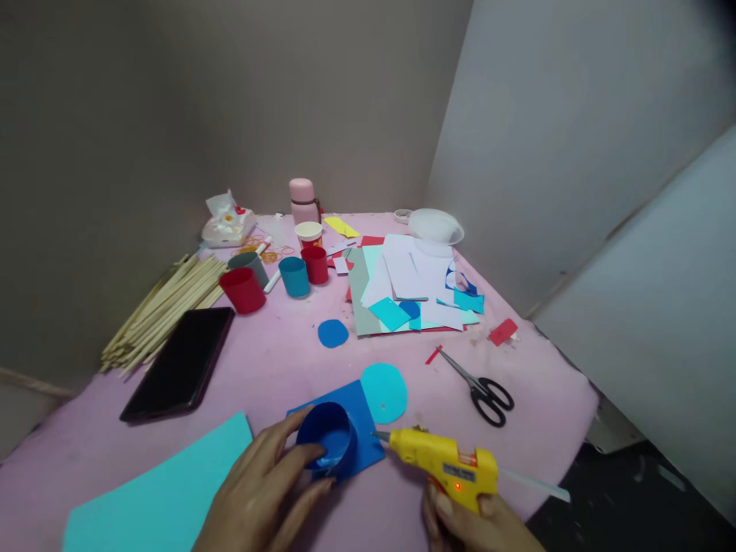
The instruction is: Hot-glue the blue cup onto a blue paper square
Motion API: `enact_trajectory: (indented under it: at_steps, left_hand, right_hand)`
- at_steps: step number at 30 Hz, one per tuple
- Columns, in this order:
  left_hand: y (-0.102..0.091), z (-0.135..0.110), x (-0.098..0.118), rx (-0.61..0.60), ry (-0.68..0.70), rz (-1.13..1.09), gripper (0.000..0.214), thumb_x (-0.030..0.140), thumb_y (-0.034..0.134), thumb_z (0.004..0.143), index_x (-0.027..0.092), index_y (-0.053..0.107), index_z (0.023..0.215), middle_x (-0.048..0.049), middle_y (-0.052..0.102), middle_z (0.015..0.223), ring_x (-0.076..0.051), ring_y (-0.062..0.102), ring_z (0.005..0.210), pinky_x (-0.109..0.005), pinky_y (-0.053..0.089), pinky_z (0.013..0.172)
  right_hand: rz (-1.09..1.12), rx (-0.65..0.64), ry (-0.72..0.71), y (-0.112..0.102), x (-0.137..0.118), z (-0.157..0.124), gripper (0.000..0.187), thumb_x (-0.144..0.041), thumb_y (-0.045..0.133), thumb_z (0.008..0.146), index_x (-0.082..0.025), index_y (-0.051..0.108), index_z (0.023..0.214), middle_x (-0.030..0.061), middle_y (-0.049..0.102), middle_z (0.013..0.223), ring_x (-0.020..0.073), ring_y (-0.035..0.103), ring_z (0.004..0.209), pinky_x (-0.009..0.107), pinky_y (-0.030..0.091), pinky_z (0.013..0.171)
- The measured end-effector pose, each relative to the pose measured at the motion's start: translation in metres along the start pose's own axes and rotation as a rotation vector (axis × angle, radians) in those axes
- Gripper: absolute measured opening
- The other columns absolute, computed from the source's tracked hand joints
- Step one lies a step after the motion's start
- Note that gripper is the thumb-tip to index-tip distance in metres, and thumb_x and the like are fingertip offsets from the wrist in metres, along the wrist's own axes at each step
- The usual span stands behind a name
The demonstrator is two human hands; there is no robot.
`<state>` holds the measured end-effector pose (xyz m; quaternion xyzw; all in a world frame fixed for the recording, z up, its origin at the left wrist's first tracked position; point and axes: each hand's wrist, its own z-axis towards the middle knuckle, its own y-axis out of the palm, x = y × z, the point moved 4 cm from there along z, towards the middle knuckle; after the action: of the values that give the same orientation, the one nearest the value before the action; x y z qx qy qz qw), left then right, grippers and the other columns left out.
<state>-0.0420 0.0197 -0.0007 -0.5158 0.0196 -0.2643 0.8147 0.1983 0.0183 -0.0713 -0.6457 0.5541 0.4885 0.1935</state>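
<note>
My left hand point(261, 491) is wrapped round a dark blue paper cylinder point(326, 443), which stands on a blue paper sheet point(362, 429) on the pink table cover. My right hand point(477, 525) grips a yellow glue gun point(445, 464). Its metal nozzle points left, close to the cylinder's right side. A red light glows on the gun's handle. A turquoise paper disc point(383, 392) lies just behind the blue sheet, partly overlapping it.
Black-handled scissors point(483, 391) lie to the right. A pile of cut paper point(411, 287), several paper cylinders point(276, 276), a bundle of wooden sticks point(166, 307), a dark tablet point(181, 364), a pink bottle point(303, 201) and a large turquoise sheet point(155, 498) lie around.
</note>
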Motion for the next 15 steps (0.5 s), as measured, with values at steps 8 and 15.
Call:
enact_trajectory:
  at_steps: [8,15]
  left_hand:
    - [0.014,-0.005,-0.015,0.018,0.028,0.000,0.025,0.047,0.053,0.085,0.032,0.061,0.104,-0.0052,0.052,0.135,-0.024,0.062,0.109,-0.034,0.056,0.084]
    - [-0.003,0.007,0.003,0.020,-0.007,-0.021,0.020,0.045,0.056,0.085,0.031,0.064,0.096,-0.0056,0.059,0.129,-0.022,0.066,0.103,-0.029,0.058,0.078]
  right_hand:
    - [0.100,0.016,0.013,0.000,-0.009,0.000,0.051,-0.064,0.072,0.064,-0.016,0.057,0.067,-0.0050,0.052,0.051,0.0053,0.043,0.045,0.020,0.029,0.047]
    - [-0.036,-0.019,0.009,-0.002,-0.006,-0.002,0.057,-0.070,0.063,0.068,-0.018,0.049,0.054,-0.0057,0.045,0.045,0.0056,0.037,0.043,0.022,0.021,0.044]
